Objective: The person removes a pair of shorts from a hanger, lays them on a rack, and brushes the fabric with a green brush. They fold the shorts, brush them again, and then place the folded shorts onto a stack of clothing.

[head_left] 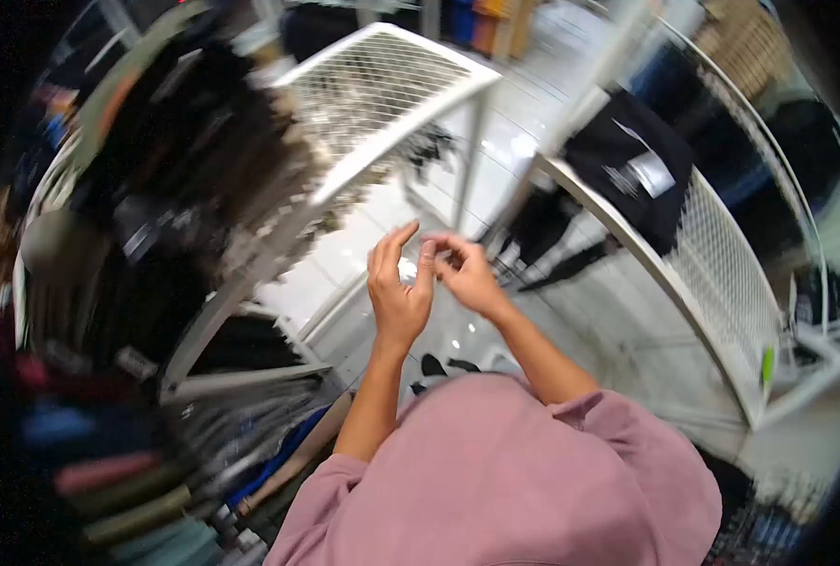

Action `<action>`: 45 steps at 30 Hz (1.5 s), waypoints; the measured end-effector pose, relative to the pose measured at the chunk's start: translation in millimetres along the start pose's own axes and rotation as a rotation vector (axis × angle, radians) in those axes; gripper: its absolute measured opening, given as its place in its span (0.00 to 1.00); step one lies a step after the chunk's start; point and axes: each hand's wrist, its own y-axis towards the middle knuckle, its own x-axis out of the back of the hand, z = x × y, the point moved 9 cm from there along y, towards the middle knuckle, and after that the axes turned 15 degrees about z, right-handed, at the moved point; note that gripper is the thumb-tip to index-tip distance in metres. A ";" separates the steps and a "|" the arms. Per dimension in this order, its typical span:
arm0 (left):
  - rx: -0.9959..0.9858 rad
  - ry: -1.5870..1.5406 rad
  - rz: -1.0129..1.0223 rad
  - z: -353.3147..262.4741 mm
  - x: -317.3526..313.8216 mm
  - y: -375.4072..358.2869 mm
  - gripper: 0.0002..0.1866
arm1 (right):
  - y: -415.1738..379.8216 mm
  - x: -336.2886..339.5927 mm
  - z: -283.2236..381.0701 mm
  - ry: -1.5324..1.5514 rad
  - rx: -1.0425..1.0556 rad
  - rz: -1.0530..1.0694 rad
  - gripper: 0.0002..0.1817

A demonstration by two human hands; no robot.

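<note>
Pink shirt nearest, left hand and right hand loosely open, mesh rack seemingly beyond their fingers.

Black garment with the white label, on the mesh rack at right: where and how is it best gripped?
Probably the grip on the black garment is its edge along the white rack's frame, approached from the hands' side: it lies flat with that edge facing them. Fingers under, thumb on top, off the label. Blur hides its layers.
</note>
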 end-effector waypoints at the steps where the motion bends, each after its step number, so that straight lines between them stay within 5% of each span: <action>1: 0.151 -0.150 0.175 28.0 -49.4 -7.6 0.18 | -35.7 17.0 -40.9 -0.044 -0.109 -0.094 0.16; 4: 0.009 -0.167 0.540 41.3 -161.6 -31.5 0.21 | -131.0 84.8 -132.8 0.008 -0.213 -0.435 0.16; 6: -0.091 -0.189 0.806 30.2 -210.2 -44.0 0.27 | -170.5 133.2 -134.8 -0.075 -0.195 -0.749 0.16; 10: -0.181 -0.162 0.989 8.0 -285.6 -34.6 0.27 | -227.0 209.8 -129.2 -0.216 -0.273 -1.146 0.23; 13: -0.329 -0.233 0.925 12.8 -340.6 -14.1 0.26 | -238.2 243.7 -132.6 -0.292 -0.341 -1.318 0.29; 17: -0.189 -0.238 1.017 27.5 -392.1 10.6 0.30 | -220.4 264.6 -123.7 -0.099 -0.286 -1.335 0.33; 27: -0.127 -0.393 1.294 57.2 -467.4 -11.8 0.36 | -223.6 273.3 -135.1 -0.365 -0.419 -1.224 0.30; 29: -0.200 -0.420 1.207 50.9 -448.8 -11.2 0.34 | -225.1 247.5 -101.2 -0.615 -0.450 -1.377 0.27; 32: -0.196 -0.256 0.896 52.5 -395.4 16.5 0.29 | -194.8 218.3 -55.3 -0.748 -0.049 -1.292 0.18; 35: -0.175 -0.143 0.605 59.5 -357.8 38.7 0.28 | -152.1 214.9 -76.3 -0.693 -0.091 -1.059 0.18; 39: -0.145 -0.180 0.577 74.9 -369.0 47.6 0.31 | -122.4 227.3 -111.4 -0.823 -0.176 -0.957 0.25; 43: -0.134 -0.324 0.666 86.3 -372.9 47.9 0.31 | -123.6 233.6 -124.5 -0.644 -0.358 -0.748 0.28; 45: -0.043 -0.219 0.456 93.8 -347.7 48.9 0.29 | -138.6 217.2 -105.1 -0.537 -0.302 -0.797 0.26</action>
